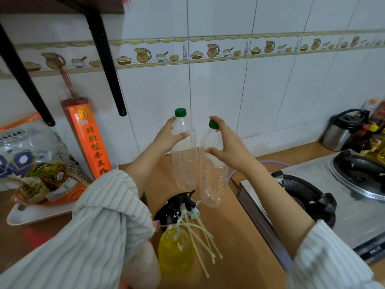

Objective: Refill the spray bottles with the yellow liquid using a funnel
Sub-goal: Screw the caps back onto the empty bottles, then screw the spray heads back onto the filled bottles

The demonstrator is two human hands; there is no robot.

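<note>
Now both hands are up on the two capped clear bottles, side by side and upright.

Left hand (169,135) curls round the left bottle (184,155); right hand (224,140) wraps the right bottle (212,170) just under its green cap. Yellow-filled bottle (175,249) stands nearer on the table (245,236), open-necked, beside loose spray heads (183,205); no funnel shows.

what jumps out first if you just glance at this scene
Two clear bottles with green caps, held up mid-frame against the tiled wall: the left hand grips the left bottle, the right hand the right bottle. Below them on the counter stands an open bottle of yellow liquid, beside loose spray heads.
</note>
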